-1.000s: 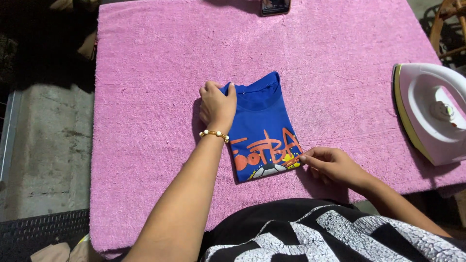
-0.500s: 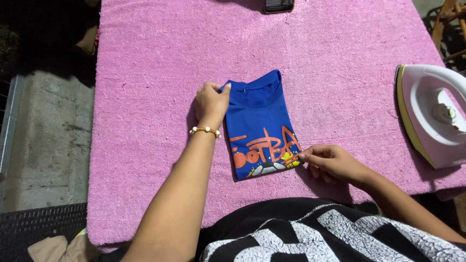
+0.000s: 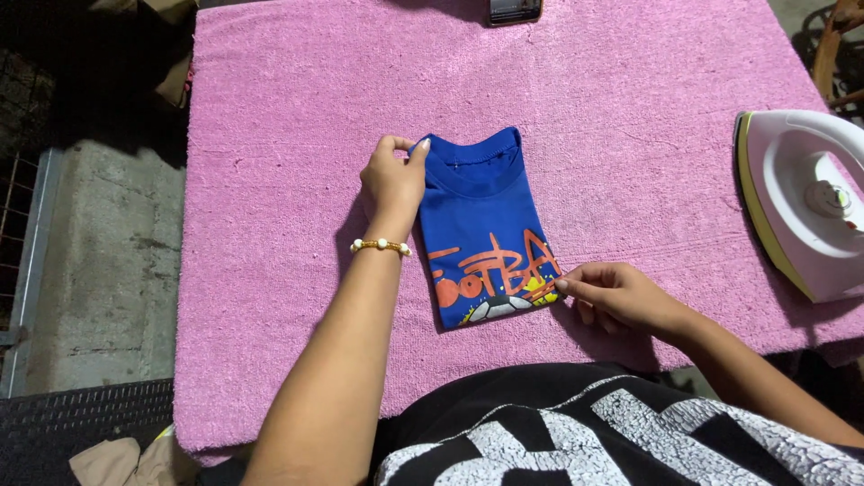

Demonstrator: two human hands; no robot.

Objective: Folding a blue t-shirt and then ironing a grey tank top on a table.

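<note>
A folded blue shirt point(image 3: 481, 216) with orange lettering and a ball print lies in the middle of a pink towel point(image 3: 270, 180) spread over the table. My left hand point(image 3: 394, 180), with a bead bracelet on its wrist, pinches the shirt's upper left corner beside the collar. My right hand point(image 3: 610, 294) pinches the lower right corner of the fold between thumb and forefinger. The shirt lies flat, its collar pointing away from me.
A white and yellow-green iron point(image 3: 804, 202) rests on its side at the towel's right edge. A dark phone point(image 3: 515, 10) lies at the far edge. Bare concrete floor point(image 3: 99, 252) shows to the left, and a wooden chair point(image 3: 841, 45) stands at the upper right.
My left hand has slid from resting on the shirt's left side to pinching its upper left corner. The right hand has stayed at the lower right corner.
</note>
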